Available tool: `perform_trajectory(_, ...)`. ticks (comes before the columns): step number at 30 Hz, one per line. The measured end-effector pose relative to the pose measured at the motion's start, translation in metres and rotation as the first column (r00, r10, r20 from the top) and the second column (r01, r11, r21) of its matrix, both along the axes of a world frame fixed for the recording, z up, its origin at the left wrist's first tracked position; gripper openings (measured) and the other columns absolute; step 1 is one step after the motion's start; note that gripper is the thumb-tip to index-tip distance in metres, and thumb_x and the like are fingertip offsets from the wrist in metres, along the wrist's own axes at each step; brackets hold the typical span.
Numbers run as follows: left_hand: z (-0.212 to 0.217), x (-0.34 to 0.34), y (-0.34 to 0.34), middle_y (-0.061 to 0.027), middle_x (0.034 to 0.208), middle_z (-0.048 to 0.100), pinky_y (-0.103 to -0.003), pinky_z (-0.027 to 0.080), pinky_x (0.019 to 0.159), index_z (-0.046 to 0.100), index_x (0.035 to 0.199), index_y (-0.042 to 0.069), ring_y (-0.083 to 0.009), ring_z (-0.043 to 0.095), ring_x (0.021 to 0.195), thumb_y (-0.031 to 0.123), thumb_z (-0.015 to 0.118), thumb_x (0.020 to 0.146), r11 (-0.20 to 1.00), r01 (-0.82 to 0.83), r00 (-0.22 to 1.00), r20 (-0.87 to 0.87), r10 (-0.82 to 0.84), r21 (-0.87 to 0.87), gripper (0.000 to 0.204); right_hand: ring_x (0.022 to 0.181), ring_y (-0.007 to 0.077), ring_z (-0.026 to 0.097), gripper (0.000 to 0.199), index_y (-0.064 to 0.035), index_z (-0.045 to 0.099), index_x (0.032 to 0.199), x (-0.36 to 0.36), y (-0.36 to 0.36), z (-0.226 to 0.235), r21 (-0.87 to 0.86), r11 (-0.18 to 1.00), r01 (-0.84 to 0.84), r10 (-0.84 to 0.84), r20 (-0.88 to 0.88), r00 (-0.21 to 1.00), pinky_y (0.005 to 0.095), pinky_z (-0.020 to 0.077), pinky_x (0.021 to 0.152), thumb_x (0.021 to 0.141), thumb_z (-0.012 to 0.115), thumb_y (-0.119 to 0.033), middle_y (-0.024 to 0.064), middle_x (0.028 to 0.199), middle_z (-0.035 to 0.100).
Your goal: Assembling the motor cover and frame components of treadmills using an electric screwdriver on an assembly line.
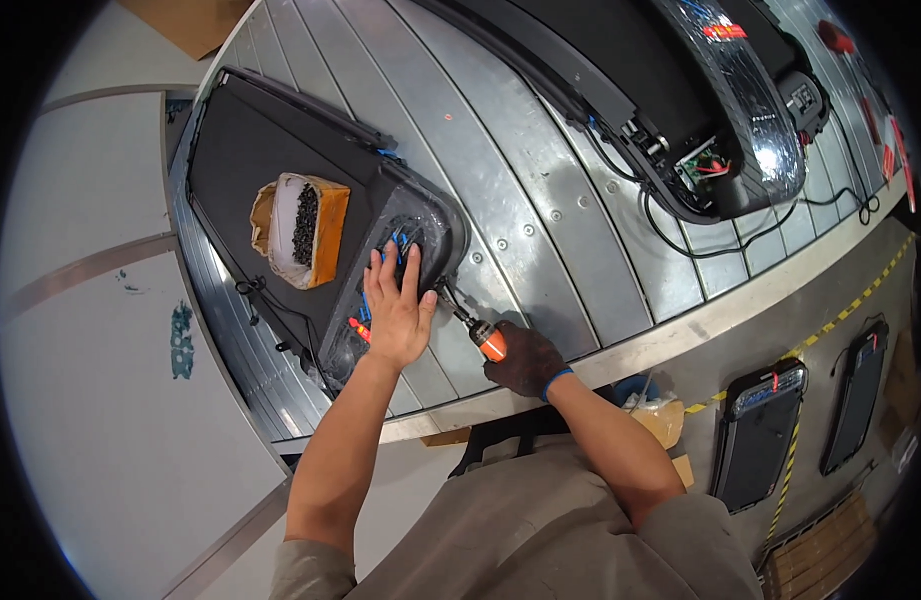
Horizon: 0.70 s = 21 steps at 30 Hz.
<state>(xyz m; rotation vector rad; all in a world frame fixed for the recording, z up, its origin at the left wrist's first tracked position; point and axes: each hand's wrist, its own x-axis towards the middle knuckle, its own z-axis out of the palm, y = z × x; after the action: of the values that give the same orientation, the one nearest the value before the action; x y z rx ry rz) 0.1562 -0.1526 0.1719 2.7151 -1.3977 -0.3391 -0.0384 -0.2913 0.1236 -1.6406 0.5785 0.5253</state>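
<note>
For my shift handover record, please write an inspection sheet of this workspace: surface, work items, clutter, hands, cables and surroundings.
Surface: slatted metal surface, with small round fasteners.
Work items: near black unit lying on the slats; orange power tool, tip at the unit's edge; larger black unit farther right.
Clutter: open carton of small dark pieces, on the near unit.
Hands: left hand bare, spread on the near unit; right hand gloved, gripping the tool.
Cables: black cable looping beside the larger unit.
Surroundings: yellow-and-black tape and black panels on the floor.
</note>
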Motion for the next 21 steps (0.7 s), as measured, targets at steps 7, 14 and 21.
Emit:
perform_trajectory(7, -0.017, -0.009, 0.0, -0.0239, 0.167, 0.019, -0.062, 0.009, 0.124, 0.033, 0.162, 0.011, -0.0492, 0.013, 0.154, 0.042, 0.046, 0.105, 1.0, -0.023, 1.0, -0.014, 0.023, 0.016, 0.066, 0.106, 0.0445, 0.067, 0.053, -0.0037, 0.062, 0.119, 0.006, -0.01, -0.016, 0.062, 0.996, -0.062, 0.063, -0.026, 0.998, 0.0505, 0.0534, 0.094, 0.077, 0.074, -0.034, 0.026, 0.111, 0.07)
perform_trajectory(14, -0.043, -0.023, -0.001, -0.0221, 0.161, 0.033, -0.062, 0.015, 0.123, 0.037, 0.158, 0.01, -0.0422, 0.027, 0.152, 0.039, 0.062, 0.097, 0.968, -0.175, 0.985, -0.031, 0.172, -0.178, 0.072, 0.105, 0.0426, 0.069, 0.072, -0.0079, 0.055, 0.13, -0.021, -0.078, -0.042, -0.291, 0.928, -0.235, 0.22, -0.082, 0.972, 0.0509, 0.0549, 0.094, 0.077, 0.08, -0.05, 0.0211, 0.115, 0.071)
perform_trajectory(21, -0.153, -0.101, 0.071, -0.0195, 0.152, 0.046, -0.061, 0.019, 0.122, 0.047, 0.151, 0.004, -0.0404, 0.035, 0.147, 0.032, 0.06, 0.096, 0.437, -0.781, 0.389, 0.2, 0.899, -0.446, 0.063, 0.111, 0.0423, 0.062, 0.063, -0.0054, 0.058, 0.122, -0.052, -0.217, -0.103, -0.792, 0.61, -0.018, 0.02, -0.007, 1.0, 0.0519, 0.0539, 0.094, 0.076, 0.084, -0.04, 0.022, 0.127, 0.06)
